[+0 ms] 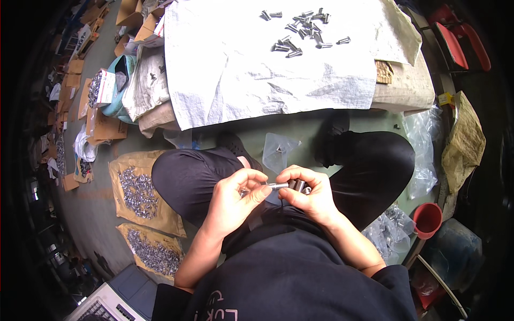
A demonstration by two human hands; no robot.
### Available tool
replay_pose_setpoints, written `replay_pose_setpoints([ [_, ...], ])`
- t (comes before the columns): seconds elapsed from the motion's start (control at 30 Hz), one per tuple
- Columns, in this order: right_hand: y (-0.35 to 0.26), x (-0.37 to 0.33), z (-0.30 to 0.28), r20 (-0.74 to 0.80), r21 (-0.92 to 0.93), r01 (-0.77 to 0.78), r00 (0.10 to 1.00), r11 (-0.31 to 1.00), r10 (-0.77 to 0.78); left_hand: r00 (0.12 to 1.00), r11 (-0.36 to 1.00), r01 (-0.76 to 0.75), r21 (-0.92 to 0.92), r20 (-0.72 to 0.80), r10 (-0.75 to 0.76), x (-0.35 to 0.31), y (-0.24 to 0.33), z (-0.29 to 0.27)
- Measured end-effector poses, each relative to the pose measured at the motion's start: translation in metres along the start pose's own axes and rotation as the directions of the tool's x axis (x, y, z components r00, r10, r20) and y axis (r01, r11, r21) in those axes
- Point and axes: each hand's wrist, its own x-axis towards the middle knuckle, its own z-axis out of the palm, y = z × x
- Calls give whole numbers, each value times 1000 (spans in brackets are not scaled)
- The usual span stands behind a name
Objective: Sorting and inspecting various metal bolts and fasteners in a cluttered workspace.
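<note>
Both my hands meet over my lap. My left hand (pixel 235 200) is closed, with its thumb and fingers on the near end of a silver metal pin (pixel 278 185). The pin lies level between my two hands. My right hand (pixel 318 199) pinches the pin's other end and also holds several darker metal cylinders (pixel 299 185) in its curled fingers. Something shiny shows inside my left fingers, too covered to name. Ahead, on a white woven sheet (pixel 214 69), lies a loose group of headed metal pins (pixel 305 32).
Two brown sheets (pixel 174 220) heaped with small metal parts (pixel 136 195) lie on the floor at left. A clear plastic bag (pixel 279 152) sits between my feet. At right are a red bucket (pixel 428 220), bags of parts (pixel 393 227) and a red chair (pixel 451 47). Cardboard boxes (pixel 108 127) stand left.
</note>
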Motion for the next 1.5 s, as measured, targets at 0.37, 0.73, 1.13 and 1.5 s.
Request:
replay_pose_setpoints([
  [0.37,-3,-2,4,-36,232,-119,991,965,131,1000,994,15,-113,-24,-18,-2,0,4],
  [0.73,11,2,-3,30,512,-197,977,836,211,990,859,141,-493,67,-125,-3,-1,1],
  [1.13,11,5,4,182,474,-333,943,815,279,972,873,-155,-462,-231,51,0,-8,18],
  [1.5,6,2,15,-48,378,-150,982,913,181,874,925,-375,-50,-352,335,1,-7,27],
])
